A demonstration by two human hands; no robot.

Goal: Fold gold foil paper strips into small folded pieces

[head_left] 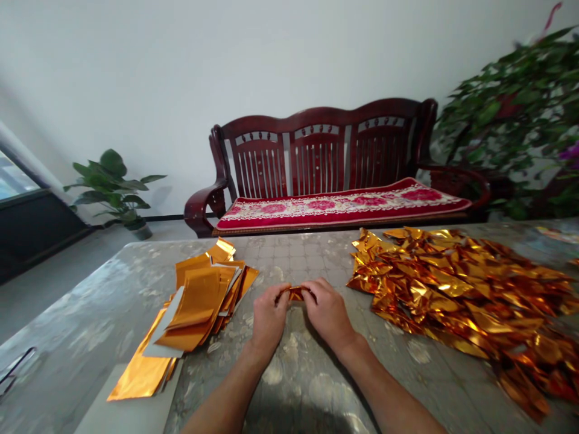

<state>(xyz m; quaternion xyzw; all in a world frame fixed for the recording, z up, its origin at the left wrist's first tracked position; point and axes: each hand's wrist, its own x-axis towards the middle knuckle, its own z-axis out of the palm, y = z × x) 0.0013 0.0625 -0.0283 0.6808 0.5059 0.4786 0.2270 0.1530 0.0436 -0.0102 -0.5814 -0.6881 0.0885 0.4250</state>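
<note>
So I'm using the stack of gold foil sheets (194, 301) as the landmark here. It's a messy one, fanned out with some pale backs showing, and its near end overlaps a pale grey board (126, 404) lying on the counter (298, 259). Just right of the stack there's a small folded foil piece (296, 295), and the left hand (270, 310) and right hand (330, 310) have their fingers (282, 293) clamped on it, one at each end. Its exact folds are too small to make out. Well to the right of the stack is a big heap of folded foil pieces (452, 289), all shiny and crumpled together. Beyond the stack and off to its right sits a dark wooden settee (317, 161) with a red floral seat cover (339, 206). Beyond it to the left, a potted plant (115, 187).
</note>
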